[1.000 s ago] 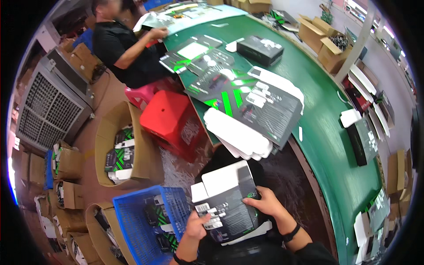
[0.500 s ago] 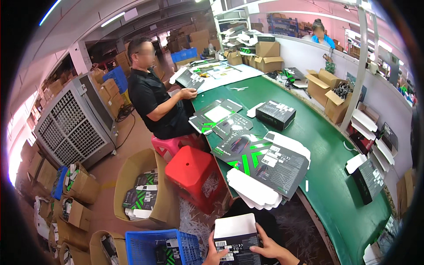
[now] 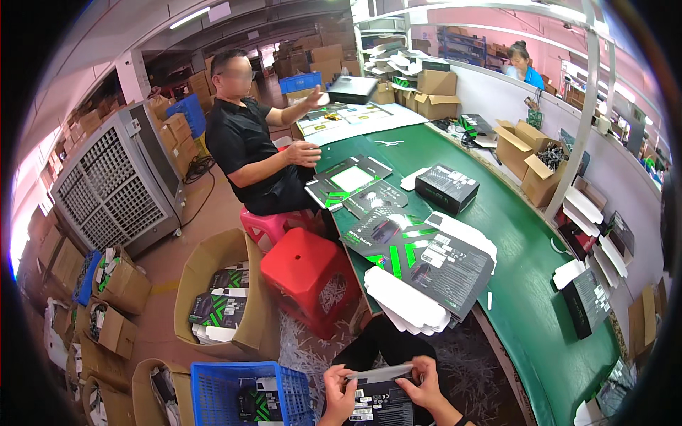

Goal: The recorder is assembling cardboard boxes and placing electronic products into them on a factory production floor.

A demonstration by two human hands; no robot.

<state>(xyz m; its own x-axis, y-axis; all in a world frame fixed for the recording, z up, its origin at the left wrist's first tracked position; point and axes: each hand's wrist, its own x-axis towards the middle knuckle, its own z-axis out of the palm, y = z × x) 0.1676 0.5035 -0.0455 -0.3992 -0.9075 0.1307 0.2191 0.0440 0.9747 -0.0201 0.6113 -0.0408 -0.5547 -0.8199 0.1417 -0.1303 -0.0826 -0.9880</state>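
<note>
In front of my lap is a black cardboard box (image 3: 382, 403) with white label patches on its panel. My left hand (image 3: 339, 392) grips its upper left corner, thumb on the front panel. At the upper right corner my right hand (image 3: 425, 385) pinches it the same way. Between the two hands the pale end flap (image 3: 380, 373) appears edge-on along the top. The lower end of the box runs out of the picture. Just left of my hands stands a blue plastic crate (image 3: 238, 370) with black-and-green boxes inside.
A stack of flat black-and-green cartons (image 3: 426, 266) overhangs the green table (image 3: 511, 241). Beside it are a red stool (image 3: 305, 273) and a large open carton (image 3: 266, 312). A seated co-worker (image 3: 249, 135) has hands near a dark box (image 3: 353, 90). Paper shreds litter the floor.
The box flap, upright and broad before, now shows as a thin strip, and both my hands have moved up to it. The co-worker's box has moved away from them, toward the table's far end.
</note>
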